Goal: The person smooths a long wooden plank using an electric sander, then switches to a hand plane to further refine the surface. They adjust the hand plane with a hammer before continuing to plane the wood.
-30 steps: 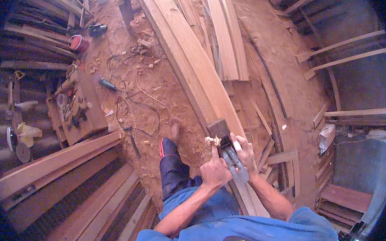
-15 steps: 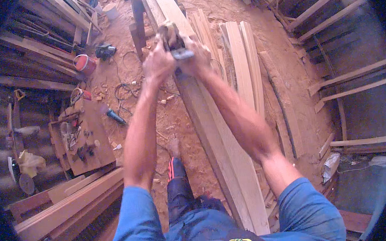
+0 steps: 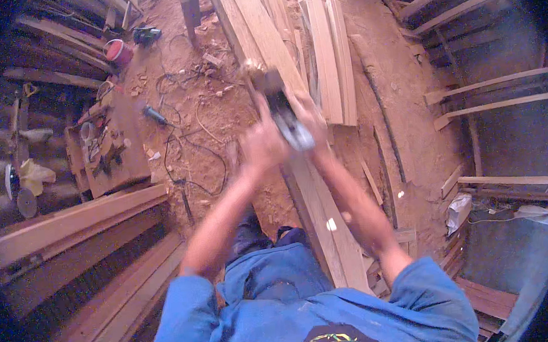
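A long pale wooden plank runs from the top of the view down to my body. On it sits a dark hand plane, blurred by motion. My left hand grips its near end from the left. My right hand grips it from the right. Both arms reach forward over the plank, elbows bent. I wear a blue shirt and dark trousers.
More planks lie to the right of the long one. Sawdust, cables and a small power tool cover the ground on the left. A low bench with tools and stacked beams stand at the left. Wooden frames line the right.
The plane went from close to my body out to the far end of the plank, arms stretched. Now it has come partway back toward me, arms bent.
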### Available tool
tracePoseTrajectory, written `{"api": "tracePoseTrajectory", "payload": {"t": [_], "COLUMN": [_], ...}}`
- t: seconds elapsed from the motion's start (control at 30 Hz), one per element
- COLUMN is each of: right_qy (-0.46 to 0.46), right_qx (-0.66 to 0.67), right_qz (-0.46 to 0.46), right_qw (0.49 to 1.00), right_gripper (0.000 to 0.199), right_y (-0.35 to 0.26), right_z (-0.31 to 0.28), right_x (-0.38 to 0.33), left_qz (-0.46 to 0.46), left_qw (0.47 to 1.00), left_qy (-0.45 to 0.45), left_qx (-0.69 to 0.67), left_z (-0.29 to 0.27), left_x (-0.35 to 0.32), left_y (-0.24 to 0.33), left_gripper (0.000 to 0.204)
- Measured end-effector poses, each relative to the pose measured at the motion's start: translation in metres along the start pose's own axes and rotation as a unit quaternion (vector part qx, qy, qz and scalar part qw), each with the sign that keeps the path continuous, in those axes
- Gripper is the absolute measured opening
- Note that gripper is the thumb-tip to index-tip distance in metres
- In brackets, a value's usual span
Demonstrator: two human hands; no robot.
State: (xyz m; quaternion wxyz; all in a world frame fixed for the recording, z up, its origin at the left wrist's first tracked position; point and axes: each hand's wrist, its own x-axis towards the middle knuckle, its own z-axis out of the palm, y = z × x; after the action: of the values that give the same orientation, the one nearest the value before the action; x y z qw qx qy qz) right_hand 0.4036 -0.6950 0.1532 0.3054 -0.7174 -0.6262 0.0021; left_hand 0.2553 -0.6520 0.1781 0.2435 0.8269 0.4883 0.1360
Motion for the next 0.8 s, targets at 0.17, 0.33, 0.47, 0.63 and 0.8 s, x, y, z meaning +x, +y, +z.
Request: {"api": "tracePoseTrajectory", "payload": {"t": [0.17,0.33,0.47,0.63,0.8], "right_qy": [-0.077,-0.12,-0.077,-0.025,0.025], "right_qx": [0.0,-0.055,-0.011,-0.012,-0.028], "right_qz": [0.07,0.104,0.046,0.016,0.0], "right_qw": [0.995,0.986,0.996,0.999,0.999], "right_gripper": [0.073,0.071,0.074,0.077,0.068], "right_y": [-0.057,-0.063,-0.041,0.017,0.036], "right_z": [-0.115,-0.126,-0.079,0.048,0.128], "right_x": [-0.234,-0.24,-0.116,0.153,0.374], "left_qz": [-0.013,-0.037,0.02,-0.017,-0.01], "left_qw": [0.99,0.978,0.994,0.995,0.99], "left_qy": [-0.098,-0.131,0.034,0.074,0.119], "left_qx": [-0.102,-0.16,-0.1,-0.065,-0.07], "left_z": [0.035,0.028,0.01,-0.014,-0.065], "left_x": [-0.238,-0.245,-0.119,0.16,0.391], "left_y": [0.062,0.066,0.034,-0.057,-0.117], "left_gripper": [0.115,0.117,0.095,0.082,0.079]}}
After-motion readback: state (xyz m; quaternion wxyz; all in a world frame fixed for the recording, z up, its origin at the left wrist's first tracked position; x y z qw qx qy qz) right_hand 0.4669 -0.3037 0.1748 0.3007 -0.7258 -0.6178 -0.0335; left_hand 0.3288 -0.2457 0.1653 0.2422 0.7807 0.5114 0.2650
